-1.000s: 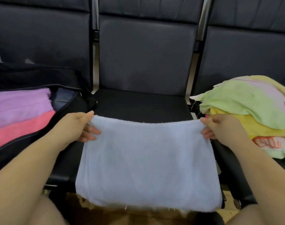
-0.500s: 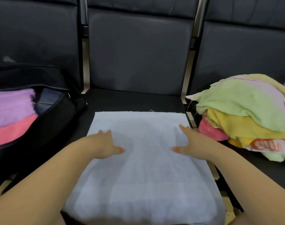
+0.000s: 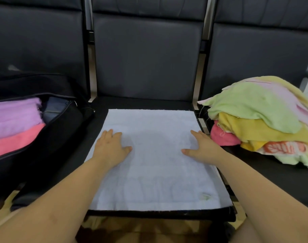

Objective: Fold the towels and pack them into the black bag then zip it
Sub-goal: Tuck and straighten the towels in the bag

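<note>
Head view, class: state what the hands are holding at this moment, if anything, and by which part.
Nothing is held. The left hand and the right hand lie flat, palms down, on the pale blue towel spread over the middle seat, pressing on it without gripping.

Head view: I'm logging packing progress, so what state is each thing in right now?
Light blue towel: spread flat on the middle seat, unfolded.
Black bag: unzipped, open, holding folded purple and pink towels.
Towel pile: unfolded, heaped on the right seat.
Left hand: flat on the towel.
Right hand: flat on the towel.
</note>
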Demonstrator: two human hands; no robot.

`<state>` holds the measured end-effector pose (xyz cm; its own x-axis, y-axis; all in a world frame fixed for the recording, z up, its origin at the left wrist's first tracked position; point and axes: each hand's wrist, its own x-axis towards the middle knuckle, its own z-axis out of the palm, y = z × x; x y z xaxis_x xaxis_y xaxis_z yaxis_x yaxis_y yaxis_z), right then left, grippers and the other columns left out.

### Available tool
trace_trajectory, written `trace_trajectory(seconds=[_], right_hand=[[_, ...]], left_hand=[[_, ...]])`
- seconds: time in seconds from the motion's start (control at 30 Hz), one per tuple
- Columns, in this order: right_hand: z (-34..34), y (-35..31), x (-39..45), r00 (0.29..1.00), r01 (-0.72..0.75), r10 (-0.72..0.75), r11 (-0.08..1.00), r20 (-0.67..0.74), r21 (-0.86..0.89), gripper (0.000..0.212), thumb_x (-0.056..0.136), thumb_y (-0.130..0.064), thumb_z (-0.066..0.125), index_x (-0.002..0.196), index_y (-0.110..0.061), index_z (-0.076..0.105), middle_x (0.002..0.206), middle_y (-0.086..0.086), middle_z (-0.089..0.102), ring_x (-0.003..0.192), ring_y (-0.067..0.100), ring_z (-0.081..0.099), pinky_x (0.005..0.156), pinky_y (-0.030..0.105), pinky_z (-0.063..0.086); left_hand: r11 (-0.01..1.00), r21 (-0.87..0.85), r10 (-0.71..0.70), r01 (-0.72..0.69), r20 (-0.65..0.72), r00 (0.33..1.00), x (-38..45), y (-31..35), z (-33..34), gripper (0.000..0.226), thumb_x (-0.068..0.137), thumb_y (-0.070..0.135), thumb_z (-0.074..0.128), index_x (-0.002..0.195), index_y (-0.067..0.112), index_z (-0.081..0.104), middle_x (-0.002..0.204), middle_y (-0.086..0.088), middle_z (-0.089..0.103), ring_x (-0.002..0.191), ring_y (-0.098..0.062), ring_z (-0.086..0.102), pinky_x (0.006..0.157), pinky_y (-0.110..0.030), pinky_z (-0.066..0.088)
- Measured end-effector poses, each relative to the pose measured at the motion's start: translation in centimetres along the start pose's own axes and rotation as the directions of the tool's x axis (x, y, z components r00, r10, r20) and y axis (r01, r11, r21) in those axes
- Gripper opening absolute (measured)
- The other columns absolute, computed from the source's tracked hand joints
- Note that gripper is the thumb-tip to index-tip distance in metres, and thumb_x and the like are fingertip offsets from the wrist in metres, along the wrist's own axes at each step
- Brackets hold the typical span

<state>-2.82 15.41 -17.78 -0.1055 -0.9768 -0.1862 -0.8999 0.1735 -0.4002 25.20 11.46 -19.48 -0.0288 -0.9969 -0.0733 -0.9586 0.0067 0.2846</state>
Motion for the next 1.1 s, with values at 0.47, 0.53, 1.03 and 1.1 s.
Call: trace_trajectory(seconds=[0.47,0.53,1.03,1.1], right_hand=[[-2.4,2.2,-6.7,0.968,-0.249,0.242,0.947,0.062,0.203,0.074,0.078,-0.025,0.079,0.139,-0.009,0.04,0.11,0.008,0.058,0.085,0.019,0.059,0.065,0.026,0.048],[-2.4,2.7,-7.4,0.952,-0.299,0.273,0.924,0.136,0.238,0.056,0.08,-0.024,0.077,0.127,-0.01,0.05,0.093,0.007,0.062,0.074,0.018,0.058,0.066,0.029,0.051],[-2.2,2.8,-9.8,0.857,-0.48,0.429,0.866,0.285,0.139,0.037,0.072,-0.031,0.083,0.084,-0.003,0.062,0.068,0.005,0.059,0.055,0.014,0.044,0.048,0.022,0.035],[-2.5,2.8,-10.1,0.831,-0.507,0.442,0.852,0.337,0.131,0.034,0.07,-0.029,0.084,0.079,-0.005,0.061,0.056,0.002,0.055,0.048,0.011,0.04,0.044,0.02,0.03]], left_hand=[[0.964,-0.024,-0.255,0.264,0.195,0.947,-5.6,-6.4,-5.4,0.04,0.088,0.043,0.062,0.085,0.003,0.066,0.08,-0.007,0.066,0.071,-0.022,0.06,0.068,-0.029,0.045],[0.955,-0.083,-0.255,0.285,0.261,0.931,-6.7,-7.1,-5.7,0.039,0.091,0.037,0.06,0.071,0.005,0.066,0.064,-0.005,0.065,0.055,-0.018,0.056,0.059,-0.027,0.044],[0.937,-0.223,-0.155,0.269,0.422,0.893,-11.7,-7.6,-5.9,0.03,0.088,0.033,0.066,0.071,0.008,0.063,0.055,0.0,0.053,0.045,-0.013,0.048,0.042,-0.02,0.033],[0.894,-0.304,-0.173,0.329,0.443,0.879,-11.8,-7.5,-6.0,0.024,0.092,0.027,0.061,0.082,0.005,0.062,0.053,-0.001,0.06,0.043,-0.012,0.056,0.038,-0.017,0.032]])
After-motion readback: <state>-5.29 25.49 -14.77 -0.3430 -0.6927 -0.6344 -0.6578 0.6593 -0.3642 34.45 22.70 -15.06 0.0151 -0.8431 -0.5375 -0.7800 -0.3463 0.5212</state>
